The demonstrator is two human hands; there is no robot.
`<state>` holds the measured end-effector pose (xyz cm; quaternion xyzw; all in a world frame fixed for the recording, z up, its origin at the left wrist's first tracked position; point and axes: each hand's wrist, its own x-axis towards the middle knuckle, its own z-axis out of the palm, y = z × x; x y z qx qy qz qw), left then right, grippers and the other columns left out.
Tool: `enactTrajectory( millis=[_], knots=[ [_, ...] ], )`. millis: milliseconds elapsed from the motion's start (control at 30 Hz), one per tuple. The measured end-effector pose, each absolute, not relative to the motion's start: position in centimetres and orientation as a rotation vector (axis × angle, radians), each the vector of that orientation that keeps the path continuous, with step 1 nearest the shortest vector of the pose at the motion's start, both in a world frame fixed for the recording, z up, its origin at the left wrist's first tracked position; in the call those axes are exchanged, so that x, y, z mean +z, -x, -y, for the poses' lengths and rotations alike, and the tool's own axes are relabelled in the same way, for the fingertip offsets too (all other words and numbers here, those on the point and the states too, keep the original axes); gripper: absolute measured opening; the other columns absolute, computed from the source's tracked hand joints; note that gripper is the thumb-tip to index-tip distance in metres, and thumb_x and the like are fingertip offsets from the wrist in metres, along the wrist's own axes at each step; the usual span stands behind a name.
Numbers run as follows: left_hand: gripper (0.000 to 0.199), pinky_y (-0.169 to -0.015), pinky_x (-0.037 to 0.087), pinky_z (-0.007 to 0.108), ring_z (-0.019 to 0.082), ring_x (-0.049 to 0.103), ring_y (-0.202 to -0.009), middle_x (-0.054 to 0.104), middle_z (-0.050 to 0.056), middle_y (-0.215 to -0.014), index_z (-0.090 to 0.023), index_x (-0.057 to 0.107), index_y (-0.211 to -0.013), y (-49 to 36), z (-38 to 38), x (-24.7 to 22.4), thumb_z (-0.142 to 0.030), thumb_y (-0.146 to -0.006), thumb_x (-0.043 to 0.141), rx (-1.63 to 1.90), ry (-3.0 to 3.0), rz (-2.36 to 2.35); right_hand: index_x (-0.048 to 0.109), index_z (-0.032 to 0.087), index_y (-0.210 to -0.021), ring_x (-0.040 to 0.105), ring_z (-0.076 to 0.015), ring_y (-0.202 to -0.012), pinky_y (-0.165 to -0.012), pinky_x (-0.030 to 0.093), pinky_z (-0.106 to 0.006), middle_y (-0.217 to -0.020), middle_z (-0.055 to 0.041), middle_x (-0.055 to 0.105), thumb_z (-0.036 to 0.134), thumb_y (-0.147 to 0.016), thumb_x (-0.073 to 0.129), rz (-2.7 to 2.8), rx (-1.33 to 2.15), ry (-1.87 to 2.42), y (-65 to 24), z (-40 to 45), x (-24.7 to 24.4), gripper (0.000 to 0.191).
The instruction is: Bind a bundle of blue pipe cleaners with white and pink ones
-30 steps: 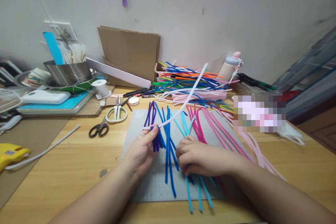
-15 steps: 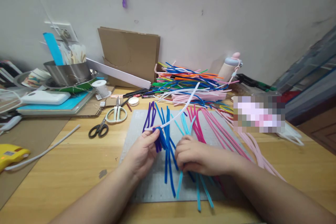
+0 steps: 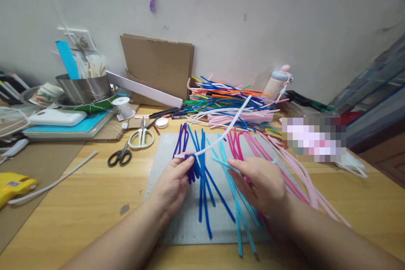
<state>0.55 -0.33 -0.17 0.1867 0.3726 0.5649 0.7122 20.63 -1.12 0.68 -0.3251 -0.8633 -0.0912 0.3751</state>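
My left hand [image 3: 177, 177] pinches a white pipe cleaner [image 3: 226, 133] with short purple and blue pieces wrapped on it. The white stem slants up to the right. My right hand [image 3: 262, 181] is closed on a light blue pipe cleaner [image 3: 221, 161], whose end sticks out to the left of the fingertips. Between the hands, blue pipe cleaners [image 3: 201, 198] lie on a grey cutting mat [image 3: 177, 232]. Light blue ones [image 3: 238, 228] lie beneath and beside my right hand. Purple ones [image 3: 181, 137] rest behind my left hand, and dark pink ones [image 3: 233, 143] behind my right.
Black scissors [image 3: 119, 157] and light-handled scissors [image 3: 141, 138] lie left of the mat. A yellow glue gun [image 3: 15, 185] is at far left. Behind the mat is a pile of coloured pipe cleaners [image 3: 230, 93]. Pale pink ones [image 3: 303, 173] lie on the right, near a bottle [image 3: 275, 86].
My right hand has moved right and lifted, bringing up one light blue pipe cleaner. The white stem in my left hand now leans further right.
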Motion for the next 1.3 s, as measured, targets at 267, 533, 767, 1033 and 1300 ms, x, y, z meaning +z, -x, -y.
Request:
enactTrajectory(
  millis=[267,533,767,1033,1300],
  knots=[
    [0.021,-0.051,0.038,0.018,0.007,0.055,-0.055,0.064,-0.001,-0.067,-0.017,0.063,-0.079,-1.0,1.1,-0.9,-0.017,-0.061,0.073,1.072,-0.527,-0.804,0.052,0.019,-0.1,0.056,-0.0136,-0.059,-0.056,0.036,-0.027,-0.067,-0.0014,0.062,0.015,-0.081,0.048,2.311,-0.107,0.865,-18.8,1.4,-0.7,0.019],
    [0.019,-0.051,0.038,0.019,0.008,0.052,-0.053,0.062,0.0,-0.067,-0.016,0.063,-0.077,-0.9,1.0,-1.1,-0.024,-0.063,0.072,1.074,-0.65,-0.874,0.049,0.017,-0.112,0.05,-0.01,-0.047,-0.049,0.034,-0.024,-0.059,0.0014,0.06,0.021,-0.084,0.046,2.243,0.23,1.037,-18.1,1.5,-1.1,0.029],
    [0.016,-0.053,0.041,0.021,0.01,0.052,-0.056,0.061,0.001,-0.069,-0.015,0.063,-0.074,-1.0,1.2,-1.2,-0.023,-0.063,0.071,1.109,-0.953,-0.982,0.057,0.019,-0.089,0.056,-0.0122,-0.065,-0.059,0.041,-0.022,-0.073,-0.0022,0.06,0.021,-0.085,0.043,2.146,0.503,1.026,-17.8,1.7,-0.3,0.015],
    [0.017,-0.055,0.041,0.021,0.01,0.051,-0.059,0.06,0.002,-0.072,-0.015,0.062,-0.076,-1.1,1.3,-0.9,-0.025,-0.064,0.07,1.126,-1.029,-1.002,0.058,0.02,-0.092,0.051,-0.009,-0.057,-0.055,0.039,-0.02,-0.068,0.0011,0.056,0.018,-0.085,0.045,2.064,0.661,0.944,-17.8,1.7,-0.6,0.014],
    [0.019,-0.053,0.041,0.021,0.009,0.05,-0.058,0.059,0.0,-0.071,-0.015,0.062,-0.076,-1.1,1.2,-1.1,-0.027,-0.064,0.07,1.109,-1.025,-0.969,0.052,0.019,-0.095,0.043,-0.0088,-0.052,-0.051,0.036,-0.021,-0.063,0.0026,0.049,0.021,-0.086,0.044,1.872,0.87,1.013,-17.3,1.8,-1.1,0.013]
  ],
)
